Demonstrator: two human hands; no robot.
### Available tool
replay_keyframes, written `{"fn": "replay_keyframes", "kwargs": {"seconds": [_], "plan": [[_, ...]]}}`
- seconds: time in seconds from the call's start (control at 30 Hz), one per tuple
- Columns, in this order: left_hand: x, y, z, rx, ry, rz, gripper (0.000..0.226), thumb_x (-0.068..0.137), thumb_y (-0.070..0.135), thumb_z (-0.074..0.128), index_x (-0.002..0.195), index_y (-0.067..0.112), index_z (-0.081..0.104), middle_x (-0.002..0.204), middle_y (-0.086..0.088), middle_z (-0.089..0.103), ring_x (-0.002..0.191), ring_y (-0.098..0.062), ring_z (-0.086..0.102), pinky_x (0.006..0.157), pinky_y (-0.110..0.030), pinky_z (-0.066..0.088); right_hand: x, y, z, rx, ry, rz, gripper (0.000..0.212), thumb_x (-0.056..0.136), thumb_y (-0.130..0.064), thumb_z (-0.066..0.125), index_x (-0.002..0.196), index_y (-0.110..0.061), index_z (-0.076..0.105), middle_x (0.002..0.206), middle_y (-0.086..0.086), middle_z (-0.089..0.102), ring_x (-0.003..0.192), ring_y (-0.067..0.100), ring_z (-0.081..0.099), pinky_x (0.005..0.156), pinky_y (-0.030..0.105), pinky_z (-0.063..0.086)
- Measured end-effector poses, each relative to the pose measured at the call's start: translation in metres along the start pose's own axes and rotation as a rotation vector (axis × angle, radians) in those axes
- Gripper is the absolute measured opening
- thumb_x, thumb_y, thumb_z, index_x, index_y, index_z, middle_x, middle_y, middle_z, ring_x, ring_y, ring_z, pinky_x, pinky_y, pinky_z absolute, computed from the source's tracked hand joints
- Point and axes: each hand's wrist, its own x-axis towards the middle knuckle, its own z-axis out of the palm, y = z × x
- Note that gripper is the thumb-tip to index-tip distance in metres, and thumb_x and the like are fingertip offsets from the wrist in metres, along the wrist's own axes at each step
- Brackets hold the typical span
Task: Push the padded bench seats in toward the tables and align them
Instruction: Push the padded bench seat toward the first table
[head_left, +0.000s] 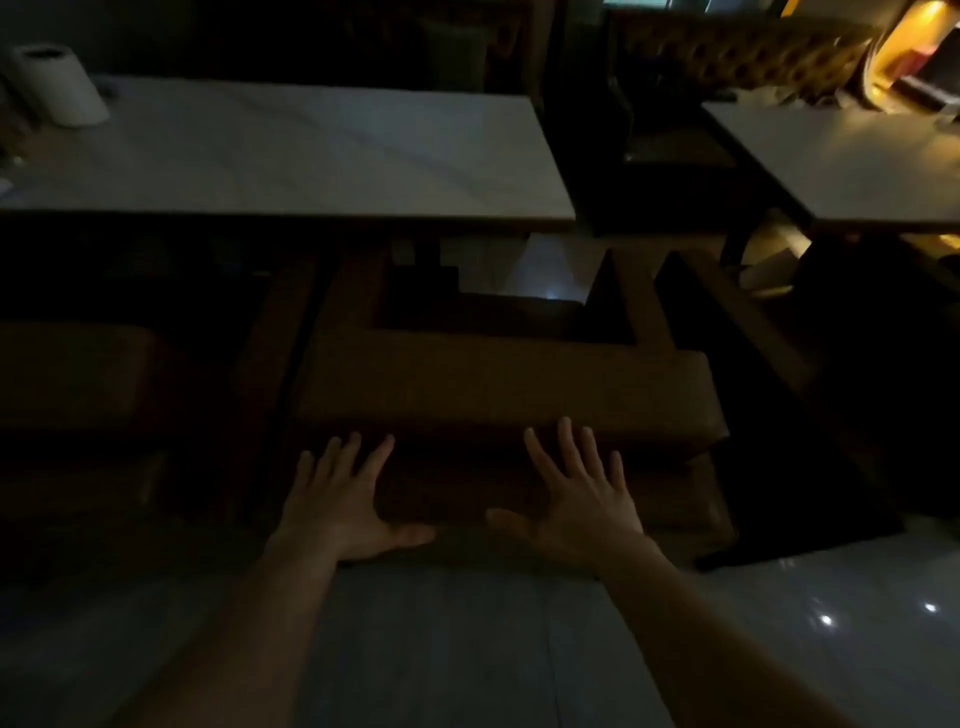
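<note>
A brown padded bench seat (498, 395) with a backrest and side arms stands in front of a pale rectangular table (291, 156) in dim light. My left hand (340, 499) and my right hand (576, 493) lie flat against the back of the seat, fingers spread, holding nothing. The seat's front end reaches under the table's near edge. A second padded seat (72, 374) stands to the left, mostly in shadow.
A white paper roll (57, 85) stands on the table's far left. A second pale table (852, 161) is at the right, with a tufted bench back (743, 52) behind it. Glossy floor tiles (467, 649) lie under my arms.
</note>
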Motion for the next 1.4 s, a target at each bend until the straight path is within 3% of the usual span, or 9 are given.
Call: {"fn": "replay_keyframes", "kwargs": {"seconds": [0.17,0.3,0.43,0.57,0.73,1.1,1.4], "plan": [[0.022,-0.001,0.06,0.022,0.185,-0.034,0.125,0.058,0.099,0.032,0.146,0.036,-0.029,0.161,-0.01,-0.023,0.145,-0.029,-0.024,0.118,-0.049,-0.011,0.012,0.005,0.046,0.039,0.298,-0.046,0.109,0.07,-0.095,0.031,0.151,-0.043,-0.019,0.159,0.004,-0.034,0.147,0.031,-0.027,0.122,0.055,0.0],[0.041,-0.003,0.1,0.031,0.328,-0.02,0.12,0.062,0.096,0.028,0.147,0.033,-0.028,0.161,-0.013,-0.019,0.146,-0.03,-0.023,0.119,-0.05,-0.008,0.019,0.014,0.092,0.025,0.342,-0.05,0.107,0.079,-0.077,0.052,0.152,-0.042,-0.017,0.161,0.008,-0.03,0.147,0.033,-0.026,0.121,0.059,0.005],[0.061,-0.003,0.118,0.031,0.425,0.004,0.114,0.065,0.094,0.023,0.153,0.032,-0.013,0.163,-0.014,-0.011,0.148,-0.032,-0.016,0.119,-0.05,-0.005,0.032,0.032,0.124,0.017,0.269,0.041,0.105,0.08,-0.078,0.049,0.151,-0.043,-0.02,0.162,0.011,-0.027,0.147,0.04,-0.024,0.118,0.066,0.002],[0.072,-0.005,0.124,0.031,0.501,0.007,0.104,0.073,0.09,0.023,0.156,0.031,0.0,0.163,-0.015,-0.001,0.149,-0.033,-0.009,0.12,-0.052,0.002,0.045,0.036,0.132,0.016,0.284,0.101,0.087,0.085,-0.071,0.035,0.152,-0.045,-0.015,0.162,0.019,-0.019,0.145,0.048,-0.023,0.115,0.071,0.003],[0.074,-0.002,0.128,0.001,0.539,0.013,0.097,0.078,0.082,0.031,0.156,0.028,0.011,0.161,-0.019,0.011,0.149,-0.035,-0.001,0.119,-0.055,0.01,0.05,0.042,0.142,0.038,0.348,0.067,0.078,0.094,-0.061,0.043,0.154,-0.044,-0.003,0.163,0.022,-0.011,0.146,0.048,-0.019,0.114,0.073,0.006],[0.082,0.043,0.127,-0.008,0.561,-0.04,0.094,0.079,0.078,0.038,0.155,0.028,0.017,0.161,-0.018,0.015,0.149,-0.036,0.003,0.118,-0.057,0.014,0.067,0.089,0.129,0.044,0.346,0.022,0.075,0.094,-0.063,0.037,0.153,-0.048,-0.007,0.164,0.017,-0.015,0.146,0.045,-0.023,0.116,0.07,0.002],[0.107,0.092,0.12,-0.069,0.522,-0.052,0.092,0.08,0.083,0.024,0.155,0.029,0.021,0.161,-0.016,0.015,0.149,-0.037,0.004,0.117,-0.058,0.014,0.096,0.139,0.103,-0.007,0.296,0.064,0.074,0.092,-0.067,0.032,0.15,-0.052,-0.01,0.164,0.014,-0.015,0.147,0.044,-0.02,0.116,0.069,0.007]]}}
